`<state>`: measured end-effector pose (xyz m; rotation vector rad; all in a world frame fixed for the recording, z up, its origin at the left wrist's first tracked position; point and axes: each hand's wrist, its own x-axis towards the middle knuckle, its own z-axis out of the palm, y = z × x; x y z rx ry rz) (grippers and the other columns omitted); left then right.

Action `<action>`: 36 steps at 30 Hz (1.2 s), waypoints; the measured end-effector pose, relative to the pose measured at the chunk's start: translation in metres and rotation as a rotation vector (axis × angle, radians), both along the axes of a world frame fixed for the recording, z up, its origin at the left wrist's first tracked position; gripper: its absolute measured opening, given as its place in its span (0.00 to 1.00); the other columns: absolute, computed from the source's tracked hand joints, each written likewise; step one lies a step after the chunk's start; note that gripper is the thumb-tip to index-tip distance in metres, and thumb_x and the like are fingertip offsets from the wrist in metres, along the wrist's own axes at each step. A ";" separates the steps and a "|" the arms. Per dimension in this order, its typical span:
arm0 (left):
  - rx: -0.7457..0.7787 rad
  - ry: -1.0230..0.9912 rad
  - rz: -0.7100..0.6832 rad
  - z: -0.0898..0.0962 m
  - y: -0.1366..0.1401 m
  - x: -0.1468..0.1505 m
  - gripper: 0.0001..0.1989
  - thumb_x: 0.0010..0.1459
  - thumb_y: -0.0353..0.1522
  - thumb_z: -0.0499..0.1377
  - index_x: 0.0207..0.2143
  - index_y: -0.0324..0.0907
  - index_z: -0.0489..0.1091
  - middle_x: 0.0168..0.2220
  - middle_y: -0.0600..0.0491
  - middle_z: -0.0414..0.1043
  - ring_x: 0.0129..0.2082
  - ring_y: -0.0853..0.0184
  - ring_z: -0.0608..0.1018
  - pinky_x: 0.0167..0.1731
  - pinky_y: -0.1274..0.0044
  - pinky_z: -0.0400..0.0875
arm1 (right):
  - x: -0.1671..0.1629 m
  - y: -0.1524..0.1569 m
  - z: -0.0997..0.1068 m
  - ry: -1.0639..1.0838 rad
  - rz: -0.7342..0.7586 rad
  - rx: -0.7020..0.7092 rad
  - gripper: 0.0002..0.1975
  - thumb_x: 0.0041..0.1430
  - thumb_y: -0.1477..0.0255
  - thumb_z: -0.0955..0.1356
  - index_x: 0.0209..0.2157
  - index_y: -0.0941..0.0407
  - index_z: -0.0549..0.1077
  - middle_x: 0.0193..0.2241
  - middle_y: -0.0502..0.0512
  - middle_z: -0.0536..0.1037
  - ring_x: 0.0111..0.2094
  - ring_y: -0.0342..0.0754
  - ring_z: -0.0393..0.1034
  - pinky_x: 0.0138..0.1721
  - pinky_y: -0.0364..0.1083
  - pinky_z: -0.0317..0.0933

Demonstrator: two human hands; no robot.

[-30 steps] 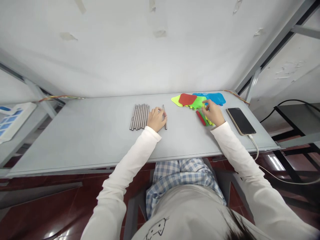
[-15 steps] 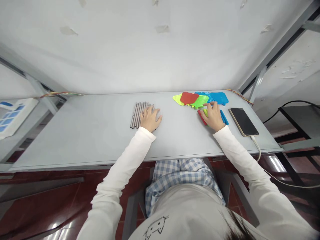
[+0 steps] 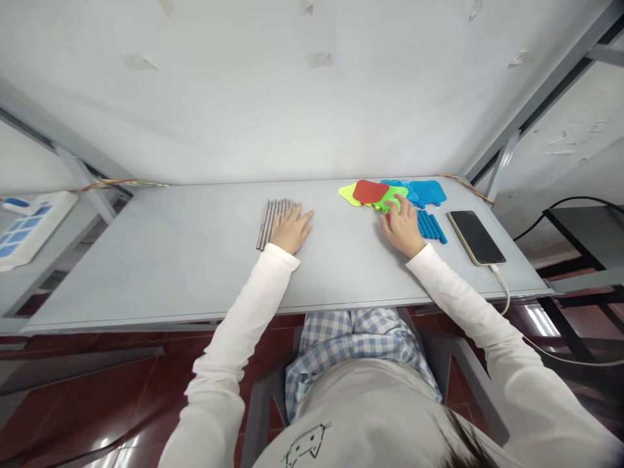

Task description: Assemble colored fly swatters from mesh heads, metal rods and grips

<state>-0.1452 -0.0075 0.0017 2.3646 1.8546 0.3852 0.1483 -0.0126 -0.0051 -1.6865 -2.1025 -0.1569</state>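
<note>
Head view: left hand (image 3: 291, 231) partly covers metal rods (image 3: 268, 224).

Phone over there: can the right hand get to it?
Probably yes: the phone lies close by, and only the low blue rods seem to be between it and the right hand.

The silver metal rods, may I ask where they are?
In the head view, the silver metal rods lie left of centre on the grey table, partly hidden by the left hand.
</note>
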 end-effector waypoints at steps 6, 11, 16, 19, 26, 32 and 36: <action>0.062 -0.107 -0.140 -0.003 0.022 0.053 0.23 0.64 0.31 0.44 0.61 0.43 0.59 0.66 0.45 0.53 0.64 0.57 0.60 0.61 0.60 0.54 | -0.054 0.018 -0.006 0.002 0.357 -0.057 0.22 0.66 0.69 0.53 0.55 0.63 0.63 0.60 0.71 0.58 0.61 0.60 0.50 0.58 0.59 0.48; 0.067 -0.149 -0.065 -0.028 0.049 0.068 0.24 0.61 0.27 0.44 0.59 0.34 0.60 0.65 0.38 0.55 0.64 0.57 0.59 0.61 0.63 0.55 | -0.065 0.038 -0.020 -0.013 0.417 -0.147 0.19 0.64 0.72 0.54 0.51 0.62 0.66 0.50 0.68 0.68 0.50 0.57 0.60 0.53 0.55 0.53; 0.088 -0.158 -0.055 -0.040 0.050 0.069 0.24 0.61 0.28 0.43 0.59 0.34 0.60 0.64 0.38 0.57 0.65 0.57 0.59 0.61 0.63 0.54 | -0.063 0.038 -0.023 -0.005 0.417 -0.136 0.19 0.64 0.72 0.55 0.51 0.61 0.66 0.49 0.66 0.69 0.50 0.57 0.60 0.51 0.53 0.52; 0.080 -0.153 -0.051 -0.039 0.049 0.068 0.24 0.62 0.28 0.43 0.59 0.34 0.60 0.64 0.39 0.57 0.65 0.57 0.59 0.61 0.64 0.53 | -0.063 0.036 -0.021 -0.005 0.410 -0.152 0.19 0.64 0.71 0.55 0.51 0.61 0.66 0.49 0.66 0.68 0.50 0.57 0.59 0.51 0.53 0.52; 0.069 -0.162 -0.037 -0.039 0.049 0.067 0.24 0.62 0.29 0.43 0.59 0.35 0.60 0.64 0.41 0.57 0.65 0.57 0.59 0.61 0.65 0.54 | -0.061 0.036 -0.020 -0.003 0.410 -0.172 0.19 0.64 0.70 0.55 0.52 0.60 0.66 0.50 0.65 0.68 0.50 0.57 0.59 0.51 0.54 0.52; 0.078 -0.163 -0.039 -0.032 0.044 0.067 0.22 0.62 0.29 0.44 0.57 0.38 0.63 0.62 0.41 0.60 0.62 0.56 0.62 0.59 0.62 0.56 | -0.060 0.036 -0.019 -0.019 0.417 -0.185 0.19 0.65 0.70 0.55 0.52 0.60 0.65 0.51 0.66 0.68 0.50 0.58 0.59 0.50 0.54 0.52; 0.122 -0.093 0.112 -0.019 0.037 0.063 0.19 0.60 0.27 0.45 0.49 0.36 0.67 0.54 0.35 0.66 0.56 0.50 0.67 0.53 0.59 0.60 | -0.059 0.035 -0.017 -0.029 0.420 -0.190 0.19 0.65 0.70 0.55 0.52 0.60 0.65 0.51 0.66 0.68 0.49 0.58 0.59 0.49 0.54 0.52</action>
